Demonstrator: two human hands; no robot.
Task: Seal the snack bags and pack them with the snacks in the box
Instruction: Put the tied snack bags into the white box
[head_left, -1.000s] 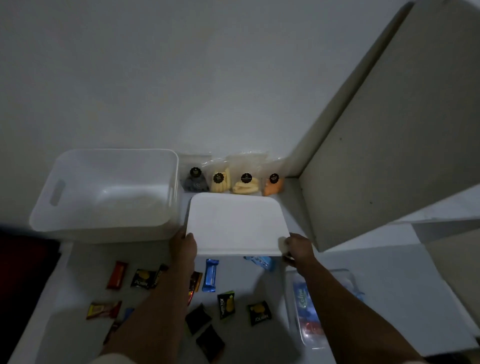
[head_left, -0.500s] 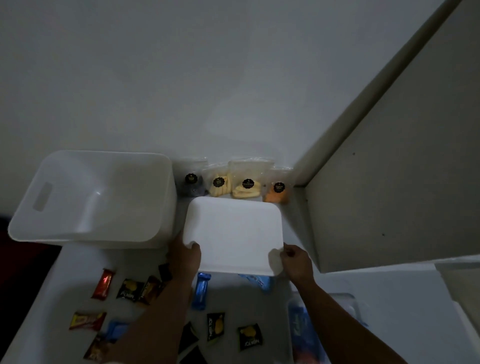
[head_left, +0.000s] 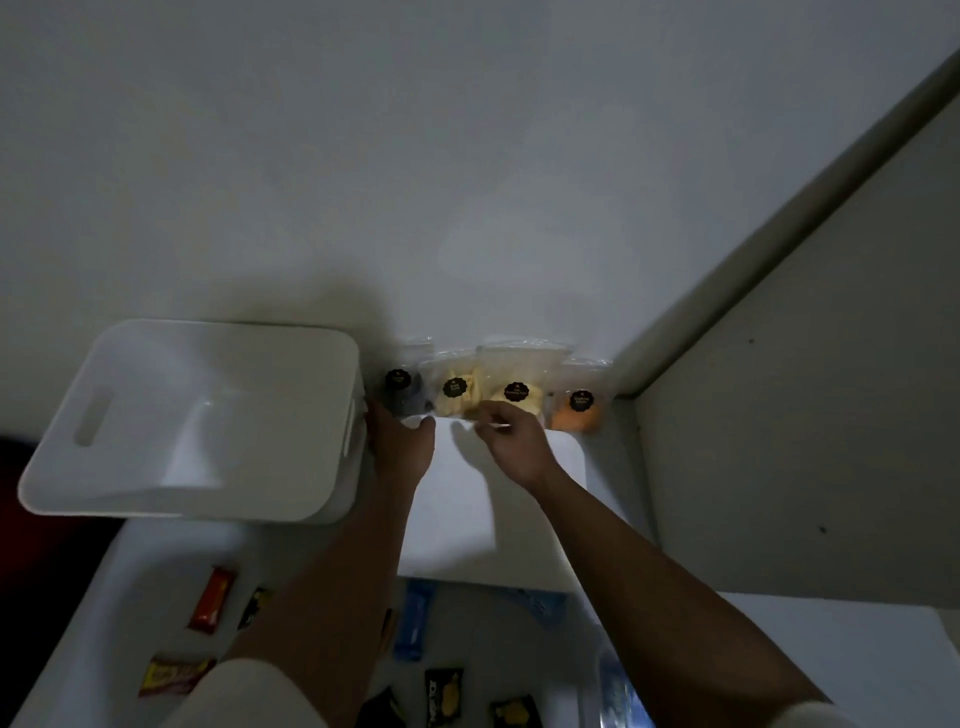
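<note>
Both hands reaching over white lid (head_left: 519, 519) toward four snack bags (head_left: 517, 384), white box (head_left: 197, 415) left

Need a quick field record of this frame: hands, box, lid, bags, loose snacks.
left hand: at the lid's far left corner, beside the dark snack bag; grip unclear
right hand: fingers loosely curled over the lid, by the yellow bags
box: white, open, left of lid
lid: flat on the table
orange bag: rightmost, against the wall
loose snacks: on near table

Bare forearms; pale cream short sleeves (head_left: 244, 691) at both upper arms.
</note>
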